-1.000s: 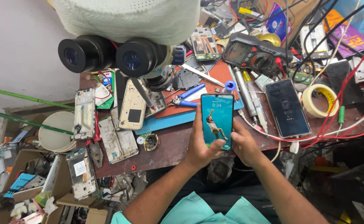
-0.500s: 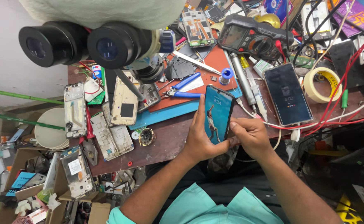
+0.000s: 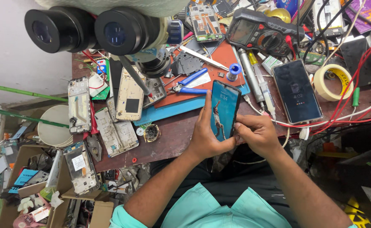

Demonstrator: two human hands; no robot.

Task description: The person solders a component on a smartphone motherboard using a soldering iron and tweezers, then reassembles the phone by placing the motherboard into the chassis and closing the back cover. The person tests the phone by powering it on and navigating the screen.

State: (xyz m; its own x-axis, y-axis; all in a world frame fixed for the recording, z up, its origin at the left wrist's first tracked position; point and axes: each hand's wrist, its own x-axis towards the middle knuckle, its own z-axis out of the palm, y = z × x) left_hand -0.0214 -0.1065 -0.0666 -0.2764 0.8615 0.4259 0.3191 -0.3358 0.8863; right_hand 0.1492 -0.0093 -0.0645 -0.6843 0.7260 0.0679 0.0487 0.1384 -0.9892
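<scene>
While tilted on edge above dark wooden workbench [image 3: 172, 139], slim black glass-fronted smartphone with lit screen [image 3: 223, 107] sits between both hands; left hand [image 3: 206, 135] grasps its left side, thumb along edge; right hand [image 3: 257, 133] pinches lower right edge with fingertips; likely light, rigid, slick, glass fragile, so grip by side frame looks safest; second black smartphone [image 3: 297, 90] lies flat just right; blue-handled pliers [image 3: 191, 84] on red mat [image 3: 219, 59] behind; black microscope eyepieces [image 3: 88, 29] overhead.
</scene>
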